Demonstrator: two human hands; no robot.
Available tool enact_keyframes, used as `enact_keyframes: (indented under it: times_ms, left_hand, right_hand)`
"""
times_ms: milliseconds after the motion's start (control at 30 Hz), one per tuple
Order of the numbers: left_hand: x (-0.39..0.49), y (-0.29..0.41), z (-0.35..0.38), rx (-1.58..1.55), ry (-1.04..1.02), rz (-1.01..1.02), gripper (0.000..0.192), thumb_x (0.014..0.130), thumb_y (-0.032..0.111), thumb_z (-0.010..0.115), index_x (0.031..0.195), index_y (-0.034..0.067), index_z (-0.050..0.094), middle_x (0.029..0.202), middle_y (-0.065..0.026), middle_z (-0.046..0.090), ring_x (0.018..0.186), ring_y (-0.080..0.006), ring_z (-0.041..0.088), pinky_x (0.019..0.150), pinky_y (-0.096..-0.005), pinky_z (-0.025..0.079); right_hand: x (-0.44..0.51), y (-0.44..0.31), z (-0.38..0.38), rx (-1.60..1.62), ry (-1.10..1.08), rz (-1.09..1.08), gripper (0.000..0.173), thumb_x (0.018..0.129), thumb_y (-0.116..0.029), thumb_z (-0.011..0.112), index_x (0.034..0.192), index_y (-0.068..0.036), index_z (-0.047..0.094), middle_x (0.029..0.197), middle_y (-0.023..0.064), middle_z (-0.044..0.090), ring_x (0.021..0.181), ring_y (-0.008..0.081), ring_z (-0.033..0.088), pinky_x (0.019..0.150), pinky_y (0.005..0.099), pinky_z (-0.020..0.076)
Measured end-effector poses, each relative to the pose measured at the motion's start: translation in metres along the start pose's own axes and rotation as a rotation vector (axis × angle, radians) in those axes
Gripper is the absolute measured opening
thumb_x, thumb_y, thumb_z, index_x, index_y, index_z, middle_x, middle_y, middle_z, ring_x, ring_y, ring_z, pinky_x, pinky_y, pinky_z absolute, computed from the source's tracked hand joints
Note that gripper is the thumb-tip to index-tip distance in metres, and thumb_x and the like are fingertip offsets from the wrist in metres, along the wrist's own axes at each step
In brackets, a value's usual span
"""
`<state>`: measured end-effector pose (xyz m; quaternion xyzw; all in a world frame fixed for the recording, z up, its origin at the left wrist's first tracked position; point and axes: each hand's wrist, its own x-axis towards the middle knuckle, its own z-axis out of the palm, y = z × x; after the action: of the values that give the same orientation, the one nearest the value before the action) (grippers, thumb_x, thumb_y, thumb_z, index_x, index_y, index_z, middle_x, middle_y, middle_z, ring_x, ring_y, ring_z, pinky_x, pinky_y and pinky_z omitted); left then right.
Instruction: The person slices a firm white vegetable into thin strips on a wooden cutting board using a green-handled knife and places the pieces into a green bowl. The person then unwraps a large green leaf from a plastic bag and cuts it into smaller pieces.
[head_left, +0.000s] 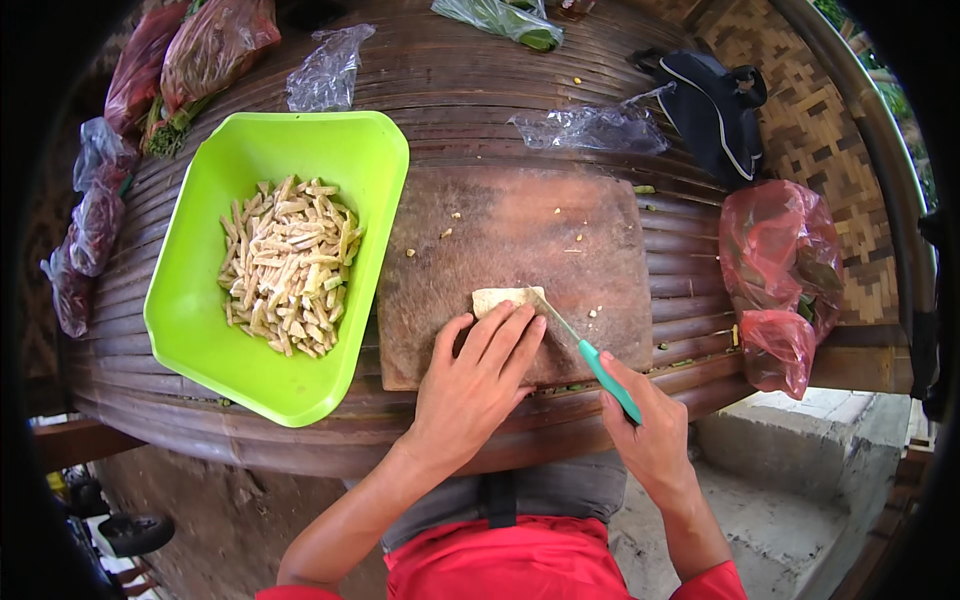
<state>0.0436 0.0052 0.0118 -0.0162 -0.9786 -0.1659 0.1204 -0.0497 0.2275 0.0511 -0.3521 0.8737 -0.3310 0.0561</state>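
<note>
A pale block that looks like tempeh (491, 299) lies near the front of a worn wooden cutting board (517, 225). My left hand (472, 375) presses it down, fingertips on its top and near side. In my right hand (649, 420) is a kitchen knife (609, 380) with a turquoise handle. Its blade slants across the block's right end, beside my left fingertips. Left of the board, a lime-green plastic basin (199, 300) holds a heap of cut pale sticks (292, 262). Small crumbs are scattered over the board.
Beneath everything is a bamboo-slat table (450, 90). Clear plastic bags (600, 129) lie behind the board. Red plastic bags with greens (217, 52) sit back left. A black pouch (712, 112) and another red bag (780, 277) are at right, near a woven bamboo wall (832, 172).
</note>
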Motion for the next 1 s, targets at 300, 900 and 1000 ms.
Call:
enact_keyframes:
  times_ms: [300,900,1000]
  left_hand:
    - [0.000,0.000,-0.001,-0.017,0.006,-0.012,0.082,0.076,0.032,0.087,0.148,0.006,0.057,0.153,-0.0061,0.054,0.145,-0.0245,0.048,0.119,-0.0479,0.037]
    - [-0.003,0.000,0.002,-0.021,0.006,-0.030,0.077,0.075,0.031,0.088,0.144,0.012,0.061,0.154,-0.0052,0.054,0.146,-0.0247,0.047,0.121,-0.0517,0.034]
    - [-0.003,0.000,0.002,-0.024,0.001,-0.038,0.077,0.075,0.031,0.088,0.144,0.012,0.061,0.155,-0.0046,0.054,0.146,-0.0243,0.047,0.121,-0.0516,0.034]
  right_hand:
    - [0.004,0.001,-0.001,-0.042,-0.020,0.023,0.049,0.092,-0.002,0.077,0.140,-0.010,0.068,0.103,0.0184,0.076,0.085,0.0359,0.075,0.070,0.0420,0.0578]
    - [0.002,0.001,0.007,-0.039,-0.014,-0.043,0.052,0.089,0.000,0.078,0.139,-0.009,0.068,0.100,0.0167,0.076,0.082,0.0327,0.075,0.072,0.0403,0.0587]
    - [0.003,-0.003,0.005,-0.090,-0.042,-0.038,0.051,0.090,-0.001,0.078,0.140,-0.010,0.068,0.097,0.0162,0.075,0.080,0.0330,0.075,0.071,0.0406,0.0585]
